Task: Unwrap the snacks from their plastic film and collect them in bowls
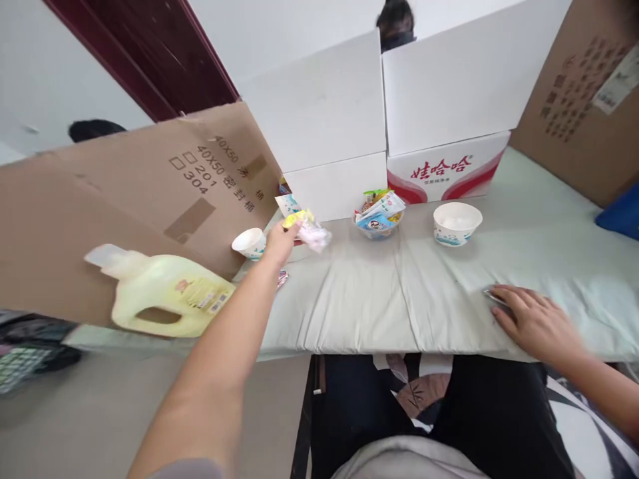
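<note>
The left hand point(280, 245), arm outstretched, pinches loose packets point(310, 229) near the table's point(449, 293) far-left corner; the blurred bundle may slip and scatter there.

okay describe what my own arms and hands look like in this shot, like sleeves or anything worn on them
Both forearms are bare right down to the hands: no gloves, watch, rings or bracelets show on the left hand or the right hand. Only a grey sleeve edge shows at the left upper arm, at the bottom of the picture. Both hands are slightly motion-blurred.
</note>
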The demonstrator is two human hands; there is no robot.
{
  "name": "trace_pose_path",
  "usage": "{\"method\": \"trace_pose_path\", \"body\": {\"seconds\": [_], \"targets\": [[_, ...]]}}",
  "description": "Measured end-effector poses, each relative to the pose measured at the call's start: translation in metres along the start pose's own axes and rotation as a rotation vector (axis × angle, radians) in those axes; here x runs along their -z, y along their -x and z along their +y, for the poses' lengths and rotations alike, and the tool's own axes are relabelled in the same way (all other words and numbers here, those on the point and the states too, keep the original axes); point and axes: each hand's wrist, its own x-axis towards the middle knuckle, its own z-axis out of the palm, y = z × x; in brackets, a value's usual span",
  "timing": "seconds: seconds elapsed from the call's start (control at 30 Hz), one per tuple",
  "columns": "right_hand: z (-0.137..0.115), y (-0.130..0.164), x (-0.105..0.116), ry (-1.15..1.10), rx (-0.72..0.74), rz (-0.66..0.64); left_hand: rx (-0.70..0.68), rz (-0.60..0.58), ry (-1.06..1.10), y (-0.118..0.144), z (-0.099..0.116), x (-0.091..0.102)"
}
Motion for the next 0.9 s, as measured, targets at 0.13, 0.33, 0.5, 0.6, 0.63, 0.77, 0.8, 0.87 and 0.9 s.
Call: {"method": "trace_pose_path", "body": {"seconds": [0.13, 0.33, 0.5, 0.6, 0.63, 0.77, 0.8, 0.87, 0.9], "targets": [[-0.006, 0.000, 0.004, -0.013, 0.003, 0.031, 0.173, -0.208, 0.501, 0.066, -0.006, -0.066], [-0.003, 0.001, 0.009, -0.004, 0.014, 0.043, -0.160, -0.217, 0.127, 0.163, -0.051, -0.126], [-0.018, -0.017, 0.011, -0.122, -0.005, 0.049, -0.481, -0.059, -0.108, 0.175, -0.063, -0.127], [-0.065, -0.041, 0.017, -0.284, 0.030, 0.058, -0.542, -0.137, -0.092, 0.173, -0.059, -0.123], [-0.086, -0.050, 0.020, -0.322, 0.067, 0.041, -0.555, -0.169, -0.068, 0.173, -0.058, -0.122], [-0.164, -0.083, 0.032, -0.281, 0.332, -0.133, -0.450, -0.215, 0.037, 0.172, -0.062, -0.120], [-0.177, -0.088, 0.035, -0.237, 0.379, -0.189, -0.402, -0.225, 0.044, 0.172, -0.064, -0.120], [-0.187, -0.091, 0.037, -0.153, 0.431, -0.282, -0.342, -0.252, 0.023, 0.171, -0.068, -0.119], [-0.184, -0.089, 0.037, -0.125, 0.442, -0.309, -0.340, -0.266, 0.002, 0.171, -0.069, -0.120]]}}
